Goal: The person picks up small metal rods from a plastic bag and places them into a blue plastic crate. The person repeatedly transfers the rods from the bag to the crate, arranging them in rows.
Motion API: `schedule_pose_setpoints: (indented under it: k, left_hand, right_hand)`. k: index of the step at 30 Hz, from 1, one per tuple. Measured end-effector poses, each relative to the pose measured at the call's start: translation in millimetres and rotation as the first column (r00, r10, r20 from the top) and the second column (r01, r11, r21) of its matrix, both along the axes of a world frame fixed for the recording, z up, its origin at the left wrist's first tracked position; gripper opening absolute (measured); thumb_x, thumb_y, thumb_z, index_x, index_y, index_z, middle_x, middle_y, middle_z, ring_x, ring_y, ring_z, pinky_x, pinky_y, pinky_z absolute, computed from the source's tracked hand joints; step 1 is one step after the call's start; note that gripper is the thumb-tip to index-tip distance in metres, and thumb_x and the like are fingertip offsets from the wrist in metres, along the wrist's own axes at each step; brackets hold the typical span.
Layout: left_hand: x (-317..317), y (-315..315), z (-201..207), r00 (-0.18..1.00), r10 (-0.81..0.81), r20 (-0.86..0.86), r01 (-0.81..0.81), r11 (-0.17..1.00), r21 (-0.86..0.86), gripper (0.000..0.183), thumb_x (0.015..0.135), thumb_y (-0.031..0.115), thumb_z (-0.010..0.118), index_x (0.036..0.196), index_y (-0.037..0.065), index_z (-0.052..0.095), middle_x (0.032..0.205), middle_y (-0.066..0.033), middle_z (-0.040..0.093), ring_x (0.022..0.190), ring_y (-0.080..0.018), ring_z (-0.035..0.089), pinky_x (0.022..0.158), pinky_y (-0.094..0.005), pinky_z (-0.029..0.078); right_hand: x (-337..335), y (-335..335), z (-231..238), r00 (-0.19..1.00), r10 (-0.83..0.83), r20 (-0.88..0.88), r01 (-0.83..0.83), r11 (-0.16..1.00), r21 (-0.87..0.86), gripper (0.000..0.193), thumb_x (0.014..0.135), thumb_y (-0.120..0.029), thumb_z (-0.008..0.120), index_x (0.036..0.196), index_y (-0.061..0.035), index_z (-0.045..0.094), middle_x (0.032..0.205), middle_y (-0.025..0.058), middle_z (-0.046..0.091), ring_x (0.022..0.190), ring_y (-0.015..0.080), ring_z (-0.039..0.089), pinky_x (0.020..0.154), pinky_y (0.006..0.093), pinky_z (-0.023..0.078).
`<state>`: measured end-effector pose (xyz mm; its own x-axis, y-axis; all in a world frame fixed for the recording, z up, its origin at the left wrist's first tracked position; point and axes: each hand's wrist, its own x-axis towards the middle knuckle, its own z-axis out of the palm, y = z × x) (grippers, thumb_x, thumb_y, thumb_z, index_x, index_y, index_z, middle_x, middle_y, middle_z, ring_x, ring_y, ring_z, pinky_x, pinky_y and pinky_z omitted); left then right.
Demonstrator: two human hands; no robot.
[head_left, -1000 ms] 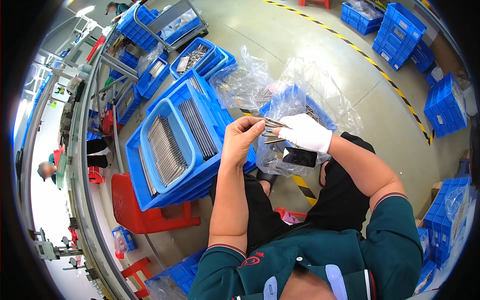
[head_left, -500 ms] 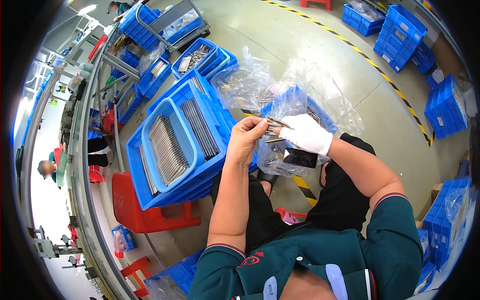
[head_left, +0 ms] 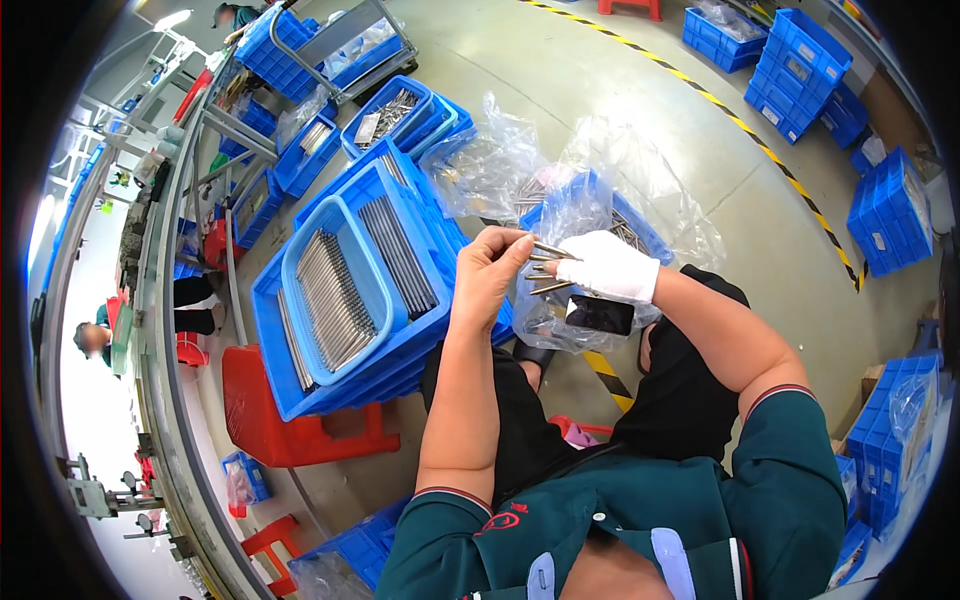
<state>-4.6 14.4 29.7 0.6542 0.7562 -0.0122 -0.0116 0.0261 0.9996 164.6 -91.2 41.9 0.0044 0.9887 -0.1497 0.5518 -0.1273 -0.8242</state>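
My bare left hand is closed, thumb and fingers pinching the end of a slim metal rod. Just to its right, my right hand, in a white glove, is closed around several short metal rods whose ends stick out to the left. How its fingers sit on them is partly hidden by the glove. Beneath and behind the hands stands a blue crate with a clear plastic bag and more loose rods. A black phone-like rectangle lies below the glove.
At left, a light blue basket of lined-up rods rests in a stack of blue crates, beside a red stool. Crumpled clear plastic spreads on the floor. A bin of metal parts stands farther back; crate stacks line the right.
Both hands stay close together. The gloved right hand has shifted very slightly left, and the rod ends between the hands look more fanned apart.
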Motion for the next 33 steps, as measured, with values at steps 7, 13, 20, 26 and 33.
schedule_pose_setpoints:
  k: [7, 13, 20, 26, 33]
  left_hand:
    - [-4, 2, 4, 0.998, -0.067, 0.02, 0.068, 0.996, -0.053, 0.02, 0.082, 0.015, 0.07, 0.092, -0.002, 0.068, 0.081, -0.0024, 0.062, 0.076, -0.0079, 0.053, 0.071, -0.0218, 0.041]
    - [-4, 1, 5, 0.997, -0.072, 0.039, 0.074, 0.996, -0.056, 0.019, 0.08, 0.014, 0.072, 0.09, -0.002, 0.068, 0.079, -0.0024, 0.063, 0.074, -0.0078, 0.054, 0.071, -0.0223, 0.041]
    - [-4, 1, 5, 0.993, -0.119, 0.017, 0.12, 0.992, -0.044, 0.017, 0.082, 0.015, 0.07, 0.089, -0.001, 0.067, 0.079, -0.0017, 0.063, 0.075, -0.0076, 0.054, 0.07, -0.0222, 0.041]
    - [-1, 6, 7, 0.986, 0.168, -0.003, -0.167, 0.981, 0.102, 0.016, 0.089, 0.015, 0.062, 0.09, -0.001, 0.065, 0.081, -0.0007, 0.061, 0.074, -0.0068, 0.051, 0.068, -0.0222, 0.041]
    - [17, -2, -8, 0.929, 0.089, 0.358, 0.053, 0.928, -0.37, 0.021, 0.094, 0.027, 0.054, 0.094, 0.006, 0.057, 0.092, -0.0086, 0.063, 0.083, -0.0174, 0.06, 0.076, -0.0314, 0.048]
  right_hand:
    - [0, -2, 0, 0.999, 0.02, 0.048, -0.019, 1.0, -0.01, 0.043, 0.089, -0.044, 0.051, 0.086, -0.0029, 0.06, 0.074, 0.0189, 0.059, 0.071, 0.0357, 0.057, 0.066, 0.0411, 0.043]
    - [-2, -6, 4, 0.999, 0.025, 0.032, -0.027, 0.997, 0.07, 0.038, 0.088, -0.039, 0.055, 0.083, -0.0012, 0.06, 0.065, 0.0162, 0.057, 0.06, 0.0281, 0.053, 0.059, 0.0379, 0.041]
    - [-4, -6, 12, 0.995, 0.038, 0.096, -0.036, 0.999, -0.023, 0.042, 0.089, -0.045, 0.051, 0.088, -0.0034, 0.061, 0.076, 0.0191, 0.06, 0.075, 0.0363, 0.058, 0.068, 0.0419, 0.044]
    - [4, 1, -7, 0.995, 0.004, -0.095, -0.006, 1.0, -0.022, 0.041, 0.089, -0.042, 0.054, 0.08, -0.002, 0.059, 0.065, 0.011, 0.055, 0.06, 0.0242, 0.053, 0.057, 0.0358, 0.041]
    - [-7, 0, -8, 0.716, -0.117, -0.688, -0.076, 0.967, -0.244, 0.024, 0.087, -0.028, 0.063, 0.077, -0.008, 0.054, 0.058, -0.0054, 0.043, 0.048, 0.0049, 0.038, 0.042, 0.0219, 0.029]
